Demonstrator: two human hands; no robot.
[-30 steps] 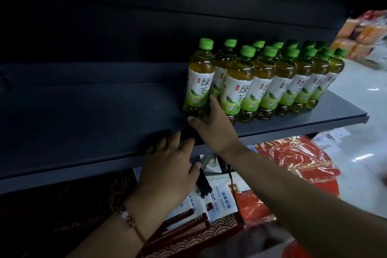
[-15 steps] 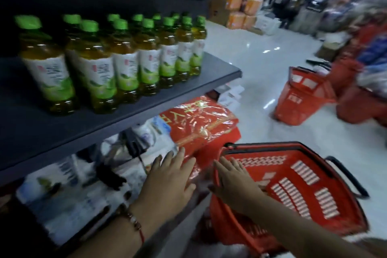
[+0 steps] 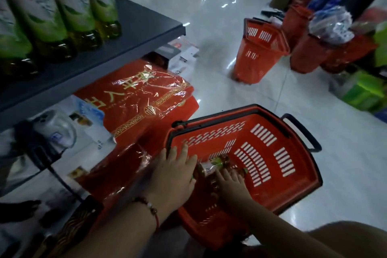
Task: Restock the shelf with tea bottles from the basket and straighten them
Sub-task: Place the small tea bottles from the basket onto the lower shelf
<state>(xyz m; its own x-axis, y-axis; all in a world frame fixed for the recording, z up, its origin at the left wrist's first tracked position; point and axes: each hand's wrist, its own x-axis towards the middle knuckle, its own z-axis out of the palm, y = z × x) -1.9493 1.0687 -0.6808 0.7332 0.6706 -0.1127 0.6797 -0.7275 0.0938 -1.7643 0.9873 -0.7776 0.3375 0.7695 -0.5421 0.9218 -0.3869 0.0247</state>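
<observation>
Red basket (image 3: 272,153) on the pale floor (image 3: 209,33), tipped toward the camera, black handle (image 3: 301,130) on its far side. Both hands down inside it. Left hand (image 3: 176,176) at the basket's near-left wall, fingers straight and slightly spread, palm down, just beside a tea bottle (image 3: 211,166); contact with it not clear. Right hand (image 3: 232,184) a little deeper in the basket, fingers reaching forward over the same bottle; too blurred to tell whether curled round it or only laid on it. Bottle lying on its side on the basket's bottom, long axis running roughly from near-left to far-right, green-and-white label facing up; which end carries the cap cannot be made out (another brownish shape beside it, possibly a second bottle, mostly hidden by the right hand). Red cord bracelet (image 3: 150,208) with beads on the left wrist.

Left of the basket, and above it, a dark grey shelf (image 3: 146,25) with a row of tea bottles (image 3: 69,6) standing upright, green labels outward. Directly left of the basket, under that shelf, red foil-wrapped gift boxes (image 3: 144,98). Beyond the basket, well apart on the floor, a second red basket (image 3: 261,48) standing upright.
</observation>
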